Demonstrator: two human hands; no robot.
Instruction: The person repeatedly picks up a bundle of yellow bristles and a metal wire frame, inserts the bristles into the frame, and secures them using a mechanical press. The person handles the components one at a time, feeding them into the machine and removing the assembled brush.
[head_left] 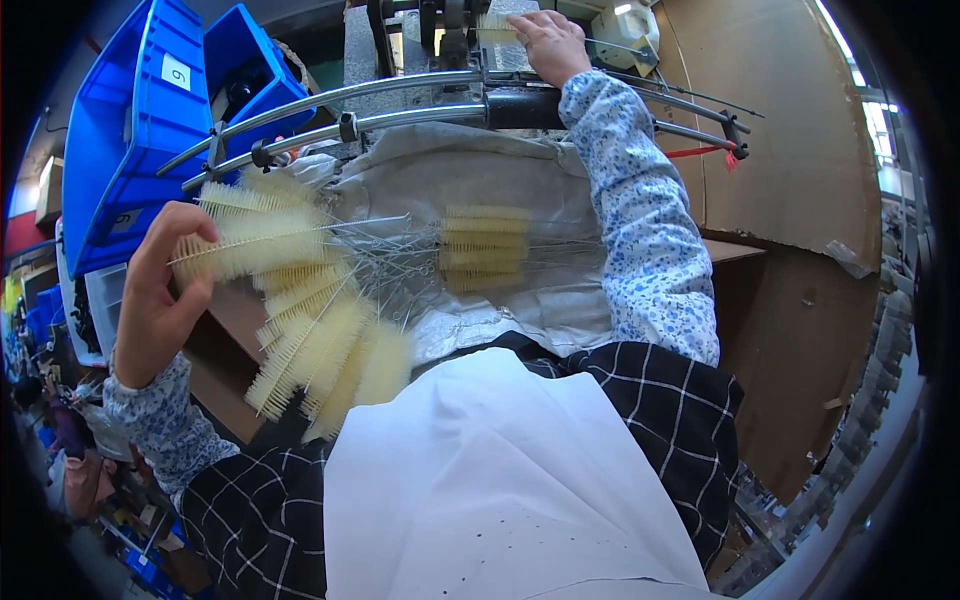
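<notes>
My left hand (160, 295) curls its thumb and fingers round the outer end of a pale yellow bottle brush (270, 240) with a twisted wire stem. That brush lies at the top of a fanned heap of similar brushes (330, 350), their wire stems crossing on the grey cloth. Far ahead, at the machine (455, 45), my right hand (552, 45) is closed over another yellow brush (497, 30), whose wire sticks out to the right. Its fingertips are partly hidden. A small stack of brushes (485, 248) lies on the cloth between my arms.
Two metal rails (400, 120) cross in front of the machine. Blue bins (150, 120) stand at the left. Cardboard sheets (780, 130) rise at the right. Grey cloth (400, 175) covers the work area, and a white apron (480, 480) covers my lap.
</notes>
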